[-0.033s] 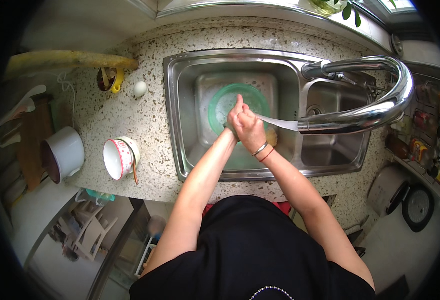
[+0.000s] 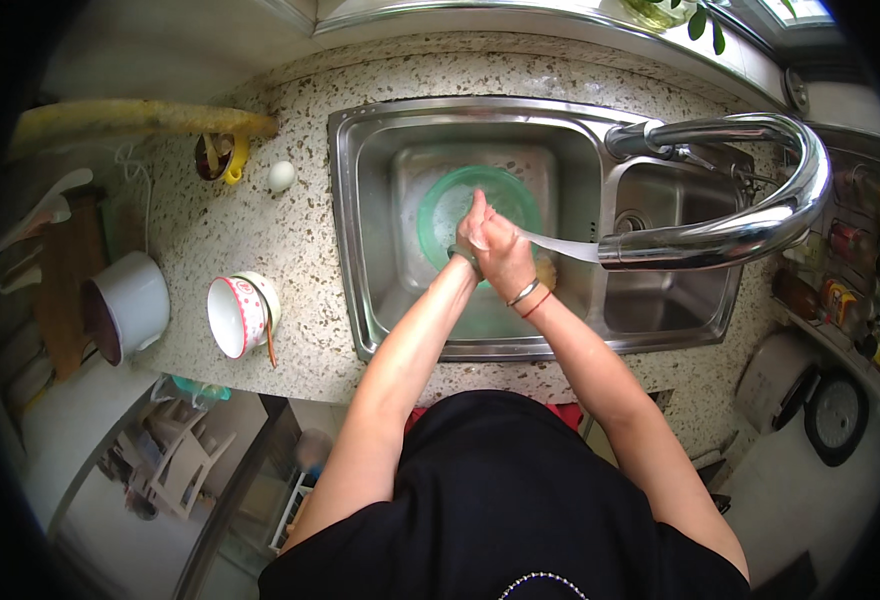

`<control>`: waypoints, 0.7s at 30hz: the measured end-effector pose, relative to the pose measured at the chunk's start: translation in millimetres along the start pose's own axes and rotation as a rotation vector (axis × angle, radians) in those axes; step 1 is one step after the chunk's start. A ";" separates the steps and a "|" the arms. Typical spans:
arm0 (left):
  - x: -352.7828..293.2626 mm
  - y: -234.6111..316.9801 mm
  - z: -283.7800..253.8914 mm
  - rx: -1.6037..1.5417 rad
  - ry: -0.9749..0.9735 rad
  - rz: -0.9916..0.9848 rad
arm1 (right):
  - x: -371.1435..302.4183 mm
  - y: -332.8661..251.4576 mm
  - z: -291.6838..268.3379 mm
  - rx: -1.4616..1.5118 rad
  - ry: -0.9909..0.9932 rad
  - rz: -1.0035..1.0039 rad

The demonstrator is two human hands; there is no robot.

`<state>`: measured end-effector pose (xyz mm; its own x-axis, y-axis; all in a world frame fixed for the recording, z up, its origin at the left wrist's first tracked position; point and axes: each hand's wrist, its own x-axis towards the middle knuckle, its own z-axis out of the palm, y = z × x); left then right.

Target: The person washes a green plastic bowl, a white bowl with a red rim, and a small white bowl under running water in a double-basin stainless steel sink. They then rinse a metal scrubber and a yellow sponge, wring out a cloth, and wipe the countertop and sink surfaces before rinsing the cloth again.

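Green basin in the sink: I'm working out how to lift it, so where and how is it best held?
Probably pinch the green basin by its left rim, coming from above and the left. That round edge shows uncovered there, while the left hand and right hand overlap the near part and the water stream comes in from the right.

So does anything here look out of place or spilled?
A white, egg-shaped object lies loose on the counter, beside the yellow-handled cup; with nothing cradling it, it might roll. No obvious spill or damage stands out.
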<state>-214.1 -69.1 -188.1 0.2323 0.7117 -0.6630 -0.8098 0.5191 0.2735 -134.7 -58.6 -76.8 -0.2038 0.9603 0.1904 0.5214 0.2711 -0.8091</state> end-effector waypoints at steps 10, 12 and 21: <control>-13.0 -5.1 35.2 0.265 0.579 -0.005 | -1.3 55.9 11.4 -0.273 -0.154 0.170; 2.7 -15.9 -24.9 -0.057 0.234 0.039 | -10.6 22.3 12.8 -0.316 -0.238 -0.035; -32.3 -4.6 47.3 0.207 0.512 -0.023 | 9.5 69.0 -1.2 -0.281 -0.300 0.536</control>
<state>-192.3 -72.1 -134.9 -0.0853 0.4048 -0.9104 -0.6729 0.6505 0.3523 -99.7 -30.7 -130.2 -0.0573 0.9181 -0.3921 0.8019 -0.1917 -0.5659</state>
